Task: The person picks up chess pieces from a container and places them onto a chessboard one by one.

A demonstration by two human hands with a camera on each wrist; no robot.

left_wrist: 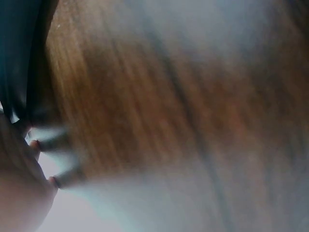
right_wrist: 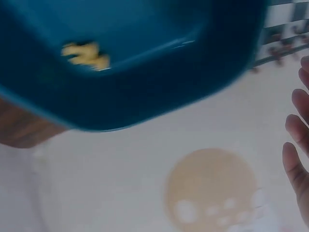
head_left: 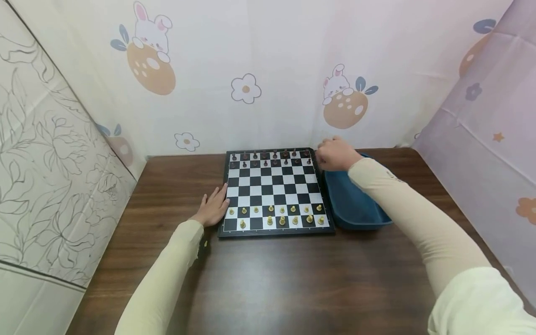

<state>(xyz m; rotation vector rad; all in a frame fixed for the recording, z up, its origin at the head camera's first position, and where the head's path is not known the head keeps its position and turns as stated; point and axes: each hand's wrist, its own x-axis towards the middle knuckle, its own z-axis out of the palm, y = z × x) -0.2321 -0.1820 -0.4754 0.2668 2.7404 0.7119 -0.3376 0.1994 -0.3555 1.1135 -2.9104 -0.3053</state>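
A black-and-white chessboard (head_left: 255, 186) lies on the table, dark red chess pieces (head_left: 264, 155) along its far two rows and yellow ones (head_left: 282, 220) along its near two. My left hand (head_left: 212, 206) rests by the board's left edge, fingers extended and fingertips touching its rim. Close to the far right corner, my right hand (head_left: 335, 154) hovers over the end of a blue tray (head_left: 356, 200). Its fingers (right_wrist: 299, 128) show at the right wrist view's border, slightly bent; thumb and grip are hidden. Blurred yellow chess pieces (right_wrist: 87, 55) lie inside the tray.
The brown wooden table (head_left: 268, 279) ends at a patterned curtain (head_left: 284, 121) behind the board. A flower-patterned white panel (head_left: 50, 139) stands on the left, and another curtain (head_left: 494, 135) borders the right. A small yellow bit (head_left: 205, 243) appears beside the left wrist.
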